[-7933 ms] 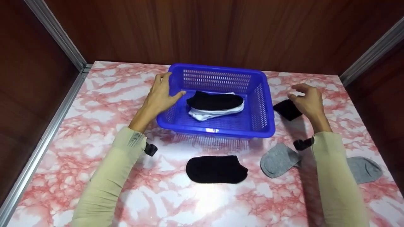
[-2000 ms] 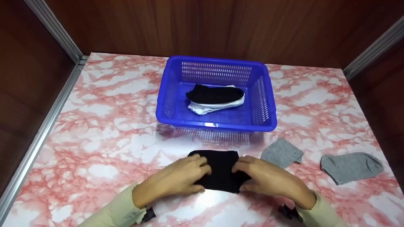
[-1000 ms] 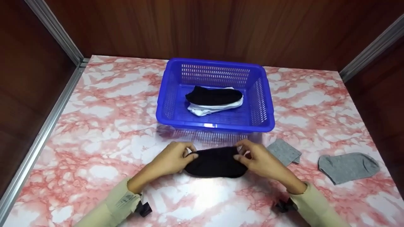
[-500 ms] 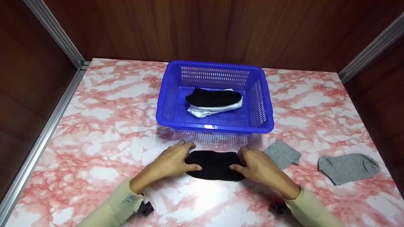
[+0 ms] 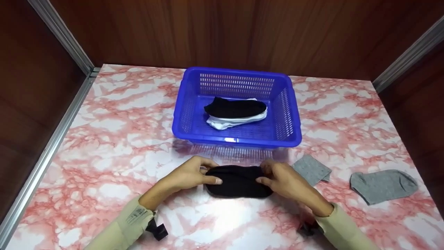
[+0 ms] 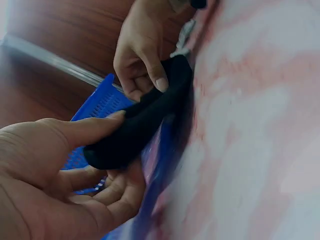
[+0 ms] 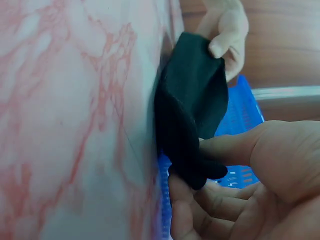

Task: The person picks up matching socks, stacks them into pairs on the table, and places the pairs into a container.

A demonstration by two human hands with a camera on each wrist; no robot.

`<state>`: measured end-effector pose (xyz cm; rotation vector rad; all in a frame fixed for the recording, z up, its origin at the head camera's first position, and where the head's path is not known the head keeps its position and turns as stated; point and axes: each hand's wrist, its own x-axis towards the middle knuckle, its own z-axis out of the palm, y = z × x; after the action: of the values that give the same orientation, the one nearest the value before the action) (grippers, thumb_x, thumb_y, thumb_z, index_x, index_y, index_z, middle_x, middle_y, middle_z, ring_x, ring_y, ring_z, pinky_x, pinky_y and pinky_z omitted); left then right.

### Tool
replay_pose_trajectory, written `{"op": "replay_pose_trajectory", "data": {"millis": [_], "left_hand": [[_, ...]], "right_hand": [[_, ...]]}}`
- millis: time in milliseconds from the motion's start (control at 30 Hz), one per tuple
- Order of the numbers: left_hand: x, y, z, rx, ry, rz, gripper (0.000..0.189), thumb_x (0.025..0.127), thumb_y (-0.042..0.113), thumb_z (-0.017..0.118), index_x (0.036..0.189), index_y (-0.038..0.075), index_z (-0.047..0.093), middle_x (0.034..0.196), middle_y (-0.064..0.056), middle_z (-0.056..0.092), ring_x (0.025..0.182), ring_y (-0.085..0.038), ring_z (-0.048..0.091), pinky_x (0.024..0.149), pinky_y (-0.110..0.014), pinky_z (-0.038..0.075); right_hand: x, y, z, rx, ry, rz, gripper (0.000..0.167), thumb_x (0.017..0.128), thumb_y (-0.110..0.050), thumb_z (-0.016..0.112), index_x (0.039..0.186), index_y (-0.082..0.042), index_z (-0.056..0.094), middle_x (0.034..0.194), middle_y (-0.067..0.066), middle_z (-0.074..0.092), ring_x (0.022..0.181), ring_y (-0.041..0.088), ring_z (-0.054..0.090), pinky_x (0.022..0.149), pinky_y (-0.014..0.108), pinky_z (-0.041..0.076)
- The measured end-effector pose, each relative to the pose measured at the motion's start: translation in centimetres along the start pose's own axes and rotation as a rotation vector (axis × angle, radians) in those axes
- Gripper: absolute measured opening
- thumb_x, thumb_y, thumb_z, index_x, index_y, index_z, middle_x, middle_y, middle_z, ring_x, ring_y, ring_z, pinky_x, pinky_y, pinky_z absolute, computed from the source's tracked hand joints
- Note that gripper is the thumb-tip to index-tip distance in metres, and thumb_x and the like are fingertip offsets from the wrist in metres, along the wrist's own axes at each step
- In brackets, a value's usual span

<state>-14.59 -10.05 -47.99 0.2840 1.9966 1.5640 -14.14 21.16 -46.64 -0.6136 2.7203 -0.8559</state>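
Note:
Between my two hands is a pair of black socks (image 5: 239,184), laid together and held by both ends in front of the basket. My left hand (image 5: 189,177) pinches the left end, thumb on top and fingers beneath, as the left wrist view shows of the black socks (image 6: 135,127). At the other end my right hand (image 5: 286,180) grips with its thumb over the fabric. The right wrist view shows the black socks (image 7: 192,95) bent between thumb and fingers, with a fold running along them.
A blue plastic basket (image 5: 236,141) stands behind the hands. Inside it a black sock (image 5: 236,108) lies on white socks (image 5: 225,124). One grey sock (image 5: 310,170) lies beside my right hand, partly covered by it, and another grey sock (image 5: 383,186) farther right. Dark wooden panels surround the table.
The black sock by the basket's right side was brought to the other one in front. Both hands then came together on the black socks and now hold them by the ends, shifting their grip slightly.

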Motion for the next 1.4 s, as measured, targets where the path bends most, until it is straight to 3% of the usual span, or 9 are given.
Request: {"op": "replay_pose_trajectory", "data": {"millis": [100, 267, 400, 533, 667, 833, 1167, 1267, 1400], "left_hand": [[0.1, -0.4, -0.1, -0.037, 0.065, -0.037, 0.032, 0.088, 0.013, 0.083, 0.115, -0.001, 0.073, 0.095, -0.006, 0.077, 0.076, -0.008, 0.069, 0.063, -0.021, 0.055], [0.1, -0.5, -0.3, 0.176, 0.214, -0.08, 0.02, 0.089, 0.018, 0.083, 0.1, 0.004, 0.075, 0.073, 0.001, 0.068, 0.056, -0.006, 0.06, 0.053, -0.021, 0.052], [-0.1, -0.3, -0.3, 0.24, 0.213, -0.081, 0.019, 0.091, 0.024, 0.081, 0.098, 0.007, 0.077, 0.072, -0.002, 0.072, 0.053, -0.008, 0.058, 0.049, -0.021, 0.049], [0.0, -0.2, -0.1, 0.186, 0.215, -0.074, 0.023, 0.092, 0.022, 0.08, 0.105, 0.005, 0.074, 0.083, -0.005, 0.074, 0.058, -0.009, 0.06, 0.049, -0.021, 0.05], [0.3, -0.5, 0.2, 0.132, 0.212, -0.05, 0.027, 0.092, 0.013, 0.078, 0.116, 0.002, 0.072, 0.095, -0.008, 0.075, 0.062, -0.009, 0.062, 0.05, -0.021, 0.051], [0.0, -0.2, 0.1, 0.147, 0.189, -0.047, 0.03, 0.093, 0.009, 0.077, 0.122, 0.007, 0.075, 0.095, -0.008, 0.077, 0.055, -0.007, 0.059, 0.047, -0.021, 0.048], [-1.1, 4.1, -1.2, 0.172, 0.11, 0.072, 0.028, 0.094, 0.005, 0.072, 0.121, 0.01, 0.078, 0.125, -0.011, 0.075, 0.072, -0.006, 0.067, 0.055, -0.018, 0.048], [-1.2, 6.2, -2.0, 0.241, 0.09, 0.093, 0.029, 0.093, 0.006, 0.074, 0.122, 0.012, 0.078, 0.126, -0.01, 0.076, 0.075, -0.008, 0.068, 0.057, -0.02, 0.052], [-0.8, 9.0, -3.6, 0.399, 0.072, 0.13, 0.03, 0.093, 0.012, 0.077, 0.123, 0.014, 0.077, 0.127, -0.007, 0.076, 0.089, -0.015, 0.071, 0.071, -0.03, 0.061]], "right_hand": [[0.0, 0.2, -0.3, 0.034, -0.012, 0.011, 0.018, 0.093, -0.015, 0.079, 0.087, -0.01, 0.062, 0.074, -0.004, 0.056, 0.068, 0.008, 0.05, 0.062, 0.023, 0.044], [0.1, 0.3, -0.3, 0.078, -0.014, 0.034, 0.017, 0.094, -0.016, 0.077, 0.088, -0.01, 0.062, 0.076, -0.002, 0.061, 0.068, 0.009, 0.053, 0.061, 0.023, 0.047], [0.3, 0.2, 0.0, 0.032, 0.004, 0.059, 0.016, 0.094, -0.017, 0.076, 0.087, -0.01, 0.064, 0.075, -0.003, 0.059, 0.069, 0.01, 0.052, 0.062, 0.025, 0.044], [0.3, 0.3, 0.5, 0.03, 0.03, 0.074, 0.016, 0.094, -0.015, 0.076, 0.085, -0.01, 0.063, 0.074, -0.004, 0.054, 0.069, 0.01, 0.05, 0.062, 0.024, 0.042], [0.4, 0.4, 0.8, 0.076, 0.044, 0.064, 0.015, 0.093, -0.014, 0.077, 0.089, -0.011, 0.063, 0.075, -0.005, 0.055, 0.071, 0.009, 0.05, 0.065, 0.023, 0.041], [0.1, 0.2, 0.1, 0.171, 0.049, 0.011, 0.016, 0.09, -0.012, 0.081, 0.102, -0.007, 0.072, 0.08, 0.0, 0.068, 0.072, 0.005, 0.058, 0.068, 0.022, 0.051], [-0.6, -1.4, -4.5, 0.272, 0.041, -0.082, 0.013, 0.09, -0.004, 0.078, 0.1, -0.012, 0.076, 0.089, 0.006, 0.074, 0.076, 0.006, 0.064, 0.065, 0.023, 0.055], [-0.2, -2.0, -6.2, 0.256, 0.029, -0.1, 0.015, 0.09, -0.003, 0.077, 0.101, -0.012, 0.075, 0.091, 0.006, 0.075, 0.075, 0.007, 0.066, 0.065, 0.025, 0.058], [1.1, -2.7, -8.7, 0.256, 0.03, -0.092, 0.016, 0.09, -0.003, 0.078, 0.103, -0.011, 0.074, 0.092, 0.009, 0.075, 0.072, 0.007, 0.067, 0.064, 0.025, 0.059]]}}
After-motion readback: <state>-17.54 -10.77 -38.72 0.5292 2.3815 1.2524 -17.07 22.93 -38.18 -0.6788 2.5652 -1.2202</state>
